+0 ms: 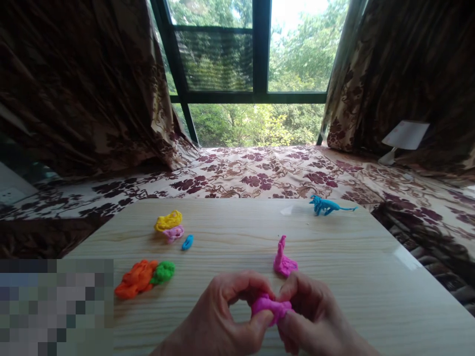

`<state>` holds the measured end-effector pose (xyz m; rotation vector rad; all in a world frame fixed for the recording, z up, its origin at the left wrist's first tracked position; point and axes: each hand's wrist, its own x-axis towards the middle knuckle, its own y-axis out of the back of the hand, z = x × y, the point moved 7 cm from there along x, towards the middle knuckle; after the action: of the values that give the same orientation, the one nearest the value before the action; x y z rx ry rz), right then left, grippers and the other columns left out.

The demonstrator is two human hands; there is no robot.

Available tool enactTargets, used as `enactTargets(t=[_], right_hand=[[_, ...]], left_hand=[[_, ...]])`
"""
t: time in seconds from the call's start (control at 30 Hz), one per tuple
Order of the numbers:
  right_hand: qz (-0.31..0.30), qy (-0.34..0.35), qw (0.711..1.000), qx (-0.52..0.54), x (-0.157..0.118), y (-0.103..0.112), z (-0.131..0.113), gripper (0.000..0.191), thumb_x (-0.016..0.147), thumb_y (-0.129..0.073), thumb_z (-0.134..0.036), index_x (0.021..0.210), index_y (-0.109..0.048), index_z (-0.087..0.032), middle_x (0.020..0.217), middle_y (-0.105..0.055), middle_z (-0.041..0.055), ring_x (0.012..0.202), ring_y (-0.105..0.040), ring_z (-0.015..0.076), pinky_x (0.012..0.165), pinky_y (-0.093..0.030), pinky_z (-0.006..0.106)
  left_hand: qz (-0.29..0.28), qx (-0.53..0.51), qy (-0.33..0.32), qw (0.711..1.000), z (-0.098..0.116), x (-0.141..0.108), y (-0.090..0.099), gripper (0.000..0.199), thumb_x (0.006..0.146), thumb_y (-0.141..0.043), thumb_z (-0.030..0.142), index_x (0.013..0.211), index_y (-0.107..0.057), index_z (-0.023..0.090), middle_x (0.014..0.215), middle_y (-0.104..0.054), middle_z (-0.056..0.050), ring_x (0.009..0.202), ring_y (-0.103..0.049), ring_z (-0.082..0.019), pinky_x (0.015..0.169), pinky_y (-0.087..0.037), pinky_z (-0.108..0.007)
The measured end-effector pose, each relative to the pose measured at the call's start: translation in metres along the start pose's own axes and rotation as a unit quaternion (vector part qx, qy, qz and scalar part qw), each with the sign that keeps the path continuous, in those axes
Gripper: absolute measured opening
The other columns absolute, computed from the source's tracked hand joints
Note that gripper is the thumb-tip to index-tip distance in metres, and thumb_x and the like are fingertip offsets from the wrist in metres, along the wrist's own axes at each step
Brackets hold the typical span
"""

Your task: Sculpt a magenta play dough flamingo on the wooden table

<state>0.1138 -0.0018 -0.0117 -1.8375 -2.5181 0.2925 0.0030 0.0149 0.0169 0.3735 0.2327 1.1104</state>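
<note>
Between my two hands is a lump of magenta modelling clay (270, 307), held low over the near part of the table. The thumb and forefinger of my left hand (233, 311) pinch its left side. On its right end, the fingertips of my right hand (309, 311) are closed. Just beyond my fingers stands a magenta clay piece (285, 264) with a broad base and a thin upright stalk.
The wooden table (222, 247) bears orange clay (137, 279) touching green clay (163, 272) at left. Behind them lie yellow clay (168, 220), pale pink clay (173, 233) and a small blue piece (187, 242). A blue clay animal (326, 205) stands far right. A lamp (406, 136) is beyond.
</note>
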Motion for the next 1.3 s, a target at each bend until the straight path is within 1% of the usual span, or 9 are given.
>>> enactTargets(t=[0.17, 0.5, 0.57, 0.63, 0.7, 0.83, 1.0, 1.13, 1.3], right_hand=[[-0.036, -0.048, 0.995, 0.079, 0.001, -0.005, 0.004, 0.030, 0.065, -0.068, -0.037, 0.070, -0.046, -0.017, 0.046, -0.053, -0.0054, 0.039, -0.045, 0.0060, 0.040, -0.038, 0.017], [0.014, -0.057, 0.997, 0.045, 0.001, -0.001, 0.004, 0.027, 0.064, -0.069, -0.029, 0.068, -0.046, -0.017, 0.047, -0.052, -0.0060, 0.036, -0.043, 0.0043, 0.037, -0.037, 0.016], [0.025, -0.048, 0.998, 0.045, 0.000, 0.003, 0.003, 0.028, 0.065, -0.069, -0.031, 0.066, -0.045, -0.017, 0.046, -0.050, -0.0064, 0.036, -0.042, 0.0045, 0.037, -0.036, 0.015], [0.032, -0.040, 0.998, 0.043, 0.001, 0.007, 0.003, 0.028, 0.067, -0.068, -0.032, 0.065, -0.044, -0.017, 0.046, -0.048, -0.0065, 0.037, -0.041, 0.0046, 0.037, -0.036, 0.016], [0.019, -0.039, 0.998, 0.050, 0.002, 0.006, 0.005, 0.027, 0.068, -0.066, -0.034, 0.067, -0.045, -0.017, 0.049, -0.048, -0.0058, 0.039, -0.039, 0.0045, 0.038, -0.036, 0.016], [-0.051, -0.019, 0.996, 0.072, 0.005, -0.006, 0.006, 0.027, 0.066, -0.068, -0.036, 0.076, -0.053, -0.015, 0.062, -0.048, -0.0032, 0.050, -0.040, 0.0048, 0.046, -0.035, 0.016], [-0.041, -0.014, 0.999, -0.013, 0.004, -0.005, 0.006, 0.024, 0.075, -0.060, -0.037, 0.084, -0.058, -0.015, 0.066, -0.047, -0.0013, 0.057, -0.038, 0.0067, 0.050, -0.031, 0.018], [-0.027, -0.006, 0.997, -0.075, 0.003, -0.003, 0.007, 0.026, 0.077, -0.055, -0.039, 0.085, -0.059, -0.014, 0.065, -0.048, -0.0005, 0.056, -0.037, 0.0076, 0.050, -0.031, 0.019], [-0.038, 0.018, 0.990, -0.136, 0.002, -0.006, 0.002, 0.022, 0.078, -0.054, -0.035, 0.084, -0.058, -0.015, 0.065, -0.048, -0.0005, 0.058, -0.040, 0.0086, 0.053, -0.033, 0.020]], left_hand=[[0.002, 0.025, -0.016, 1.000, 0.001, 0.000, 0.006, 0.011, 0.068, -0.054, 0.018, 0.075, -0.062, 0.016, 0.069, -0.063, -0.001, 0.065, -0.057, -0.012, 0.063, -0.047, -0.020], [0.033, 0.054, -0.020, 0.998, -0.002, 0.003, 0.020, 0.011, 0.068, -0.055, 0.018, 0.077, -0.061, 0.017, 0.071, -0.063, 0.000, 0.067, -0.057, -0.012, 0.065, -0.047, -0.021], [0.074, 0.030, -0.011, 0.997, -0.005, 0.005, 0.037, 0.009, 0.069, -0.054, 0.020, 0.075, -0.060, 0.016, 0.067, -0.062, 0.000, 0.063, -0.056, -0.011, 0.060, -0.047, -0.020], [0.155, -0.007, 0.008, 0.988, -0.013, 0.006, 0.063, 0.012, 0.073, -0.053, 0.025, 0.076, -0.059, 0.015, 0.064, -0.060, 0.000, 0.057, -0.054, -0.010, 0.054, -0.045, -0.020], [0.234, -0.032, 0.000, 0.972, -0.022, 0.006, 0.087, 0.019, 0.075, -0.054, 0.028, 0.088, -0.059, 0.016, 0.071, -0.061, 0.000, 0.059, -0.054, -0.009, 0.059, -0.047, -0.021], [0.192, 0.047, 0.013, 0.980, -0.044, 0.015, 0.090, 0.034, 0.073, -0.057, 0.034, 0.104, -0.058, 0.020, 0.090, -0.063, -0.002, 0.079, -0.058, -0.014, 0.072, -0.048, -0.026], [0.167, 0.146, -0.020, 0.975, -0.050, 0.019, 0.084, 0.032, 0.077, -0.050, 0.036, 0.105, -0.060, 0.023, 0.103, -0.059, -0.004, 0.095, -0.054, -0.018, 0.081, -0.046, -0.028], [0.181, 0.168, 0.030, 0.969, -0.059, 0.016, 0.086, 0.030, 0.073, -0.053, 0.039, 0.095, -0.063, 0.021, 0.089, -0.064, -0.003, 0.079, -0.058, -0.017, 0.067, -0.046, -0.024], [0.204, 0.190, 0.095, 0.956, -0.074, 0.013, 0.094, 0.028, 0.066, -0.059, 0.043, 0.078, -0.064, 0.018, 0.064, -0.062, 0.001, 0.056, -0.054, -0.013, 0.049, -0.039, -0.021]])
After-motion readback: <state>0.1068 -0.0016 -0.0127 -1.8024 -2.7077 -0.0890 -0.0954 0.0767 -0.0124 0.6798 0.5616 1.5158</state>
